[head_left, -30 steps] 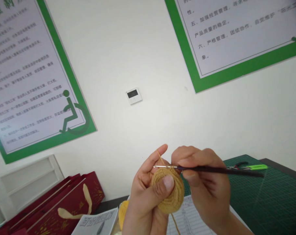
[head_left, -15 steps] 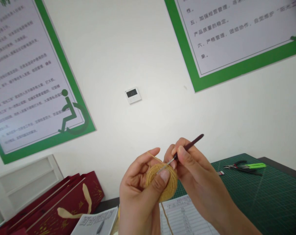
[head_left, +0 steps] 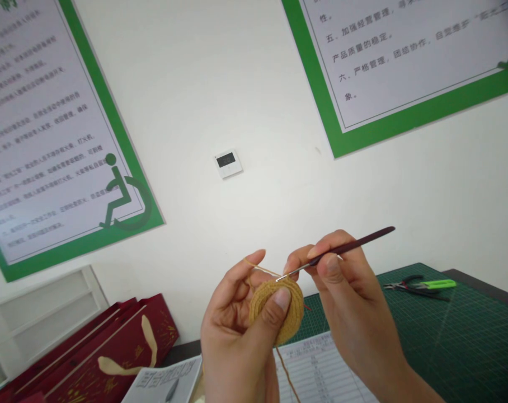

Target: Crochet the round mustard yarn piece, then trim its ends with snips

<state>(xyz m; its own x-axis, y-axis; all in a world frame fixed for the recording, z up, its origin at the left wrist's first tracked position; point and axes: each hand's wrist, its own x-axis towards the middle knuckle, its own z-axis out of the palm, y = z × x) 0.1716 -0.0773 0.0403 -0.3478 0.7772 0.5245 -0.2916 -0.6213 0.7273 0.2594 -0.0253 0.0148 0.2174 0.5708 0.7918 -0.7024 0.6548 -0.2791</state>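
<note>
Pinched between the thumb and fingers of my left hand [head_left: 241,330] is a round mustard-yellow crochet piece [head_left: 295,313]. Yarn [head_left: 262,268] runs from its top edge over my raised left index finger, and another strand [head_left: 286,366] hangs below. My right hand [head_left: 350,302] grips a crochet hook [head_left: 354,244] with a dark maroon handle and a silver shaft. The hook's tip meets the upper edge of the piece, close to the yarn. A small bit of red thread [head_left: 307,307] shows at the right side of the piece.
A green cutting mat [head_left: 459,336] covers the table at right, with pliers [head_left: 413,285] and a bright green-handled tool [head_left: 441,284] on it. Printed sheets [head_left: 316,369] lie below my hands. Maroon gift bags [head_left: 128,336] and a booklet [head_left: 164,380] are at left.
My right hand has shifted right, drawing the hook back so its tip moves from over the piece's face to its top edge. The handle lies flatter. My left hand moved slightly left.
</note>
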